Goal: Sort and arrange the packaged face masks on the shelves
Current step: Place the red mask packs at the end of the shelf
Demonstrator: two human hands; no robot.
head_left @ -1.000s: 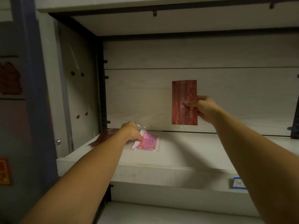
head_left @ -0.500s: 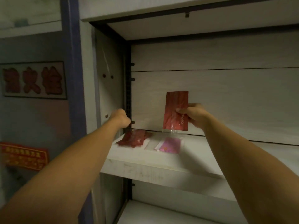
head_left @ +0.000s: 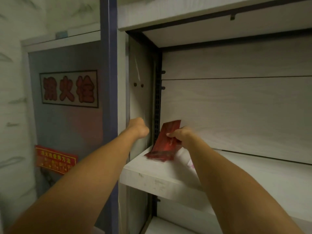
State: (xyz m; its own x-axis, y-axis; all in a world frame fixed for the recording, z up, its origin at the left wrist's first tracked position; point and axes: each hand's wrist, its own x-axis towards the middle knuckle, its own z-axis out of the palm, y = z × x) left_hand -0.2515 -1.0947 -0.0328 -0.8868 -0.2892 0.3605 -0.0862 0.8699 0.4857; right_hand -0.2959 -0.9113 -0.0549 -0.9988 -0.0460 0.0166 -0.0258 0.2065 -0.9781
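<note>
Dark red packet (head_left: 168, 134) in your right hand (head_left: 181, 135) with pale lettering, more dark red packets (head_left: 157, 155) on your pale wood-grain shelf (head_left: 152, 173), a pink sliver beside them, blue-grey post (head_left: 108, 81), red-lettered sign (head_left: 68, 89), red-and-yellow notice (head_left: 55, 159)

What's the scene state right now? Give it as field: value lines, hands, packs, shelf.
right hand: pinches a red mask pack, tilted, its lower end at the pile
left hand: raised beside the shelf's side panel, fingers hidden, holds nothing visible
red pile: lies flat at the left rear corner of the shelf
pink pack: on the same shelf, mostly hidden behind the right forearm
backdrop: red-lettered sign on the grey door to the left
</note>
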